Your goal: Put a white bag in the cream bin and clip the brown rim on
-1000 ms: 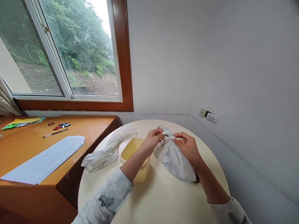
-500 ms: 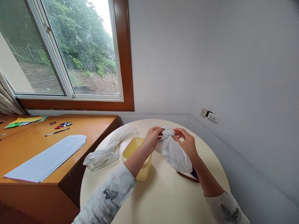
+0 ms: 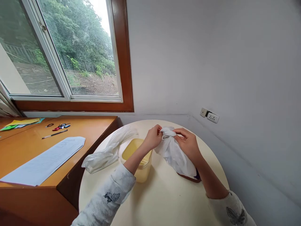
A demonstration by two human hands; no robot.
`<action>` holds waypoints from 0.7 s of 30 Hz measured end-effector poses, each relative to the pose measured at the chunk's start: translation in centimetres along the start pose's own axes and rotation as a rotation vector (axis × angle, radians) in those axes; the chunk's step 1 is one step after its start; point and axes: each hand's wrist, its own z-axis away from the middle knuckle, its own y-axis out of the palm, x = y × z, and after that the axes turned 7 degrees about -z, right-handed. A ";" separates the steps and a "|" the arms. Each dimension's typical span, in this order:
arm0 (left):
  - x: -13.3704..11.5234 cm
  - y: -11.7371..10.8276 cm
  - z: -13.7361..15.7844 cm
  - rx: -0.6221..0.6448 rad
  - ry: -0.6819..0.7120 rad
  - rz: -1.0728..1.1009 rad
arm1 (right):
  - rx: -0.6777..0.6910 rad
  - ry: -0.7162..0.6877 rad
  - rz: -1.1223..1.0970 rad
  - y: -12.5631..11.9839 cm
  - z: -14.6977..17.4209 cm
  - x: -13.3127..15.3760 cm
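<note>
A white plastic bag (image 3: pixel 175 155) hangs gathered and twisted into a knot at its top, between my two hands. My left hand (image 3: pixel 153 137) pinches the left side of the knot with closed fingers. On the other side, my right hand (image 3: pixel 187 142) grips the knot between thumb and fingers. Partly covered by the bag, a brown-edged object with a dark blue part (image 3: pixel 191 179) lies on the table; I cannot make out its kind. A yellow plastic container (image 3: pixel 143 172) stands open under my left forearm.
Left of the container, a second crumpled white plastic bag (image 3: pixel 103 158) lies on the round cream table (image 3: pixel 162 201). The adjoining wooden desk (image 3: pixel 94 124) bears papers (image 3: pixel 47 160), a pen (image 3: pixel 54 134) and scissors (image 3: pixel 61 126). A wall with a socket (image 3: pixel 213 117) stands behind.
Both hands have drawn slightly apart on the bag's knot, which looks stretched sideways and tighter. The bag's lower part has shifted a little toward me. The view has turned slightly right.
</note>
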 end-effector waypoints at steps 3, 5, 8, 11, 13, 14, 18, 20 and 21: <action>0.0 0.2 0.0 0.048 -0.044 0.076 | 0.037 0.112 -0.188 0.1 -0.2 -0.8; -0.3 0.4 0.2 0.085 -0.079 0.158 | 0.066 0.178 -0.248 0.0 -0.3 -1.5; -0.9 0.7 0.6 0.125 -0.111 0.270 | 0.109 0.178 -0.199 -0.1 -0.6 -2.5; -1.4 1.0 1.0 0.204 -0.118 0.326 | 0.141 0.137 -0.057 0.0 -0.8 -2.8; -1.8 0.9 1.1 0.269 -0.125 0.337 | 0.143 0.125 -0.023 -0.1 -1.0 -2.6; -1.9 0.7 1.1 0.298 -0.131 0.338 | 0.135 0.124 -0.052 -0.3 -1.0 -2.4; -2.5 -0.4 0.6 0.369 -0.158 0.342 | 0.115 0.235 -0.376 -1.4 -1.3 -1.4; -2.5 -0.7 0.3 0.367 -0.171 0.360 | 0.160 0.319 -0.556 -1.8 -1.3 -1.1; -2.5 -0.7 0.1 0.358 -0.178 0.372 | 0.184 0.349 -0.635 -2.0 -1.3 -1.0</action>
